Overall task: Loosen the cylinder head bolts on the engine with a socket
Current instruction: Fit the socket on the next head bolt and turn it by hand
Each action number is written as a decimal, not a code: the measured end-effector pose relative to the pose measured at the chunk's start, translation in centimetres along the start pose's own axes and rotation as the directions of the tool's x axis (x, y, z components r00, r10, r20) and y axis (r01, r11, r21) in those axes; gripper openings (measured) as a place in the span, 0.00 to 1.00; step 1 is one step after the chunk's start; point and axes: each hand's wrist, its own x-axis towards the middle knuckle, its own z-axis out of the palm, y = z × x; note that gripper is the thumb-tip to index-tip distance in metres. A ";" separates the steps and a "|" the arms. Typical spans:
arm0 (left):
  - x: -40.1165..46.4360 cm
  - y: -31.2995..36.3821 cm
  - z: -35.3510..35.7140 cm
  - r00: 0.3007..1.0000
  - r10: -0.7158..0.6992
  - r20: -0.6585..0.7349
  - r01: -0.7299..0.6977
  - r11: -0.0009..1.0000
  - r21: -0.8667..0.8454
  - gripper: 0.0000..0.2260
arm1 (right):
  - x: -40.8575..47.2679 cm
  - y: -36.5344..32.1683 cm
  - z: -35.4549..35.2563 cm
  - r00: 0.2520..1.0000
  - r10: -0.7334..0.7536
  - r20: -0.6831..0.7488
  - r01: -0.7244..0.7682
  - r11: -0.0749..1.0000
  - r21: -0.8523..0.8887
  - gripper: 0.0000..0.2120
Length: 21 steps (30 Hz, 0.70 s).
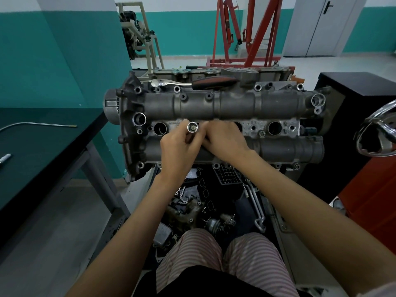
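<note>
The grey engine cylinder head (235,106) lies across the stand in front of me, with spark plug wells along its middle. My left hand (177,146) pinches a chrome socket (192,127), open end facing up, just over the middle row. My right hand (225,140) rests beside it on the head, its fingertips curled toward the socket; whether they touch it is hidden. A ratchet (192,82) with a chrome head and a black-and-red handle lies on the far edge of the head. Bolts (183,97) sit in bosses along the cam covers.
A dark workbench (42,146) stands at left with a thin bent rod (38,124) and a small chrome tool (4,157). A chrome handwheel (377,133) juts in at right before a red-and-black cabinet (368,200). Loose parts (192,206) lie under the stand. A red hoist (248,31) stands behind.
</note>
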 end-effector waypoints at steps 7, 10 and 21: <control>-0.2 -0.1 0.1 1.000 -0.006 0.012 0.006 1.000 -0.002 0.13 | -0.2 -0.2 0.3 1.000 -0.011 -0.027 0.011 1.000 0.011 0.15; 0.0 0.0 0.1 1.000 0.017 -0.010 -0.017 1.000 0.009 0.19 | -0.1 -0.1 0.1 1.000 0.005 -0.023 -0.005 1.000 0.004 0.12; -0.1 0.1 0.2 1.000 -0.031 -0.001 0.031 0.999 0.008 0.16 | -0.3 -0.2 0.1 1.000 0.014 -0.016 -0.014 1.000 0.018 0.13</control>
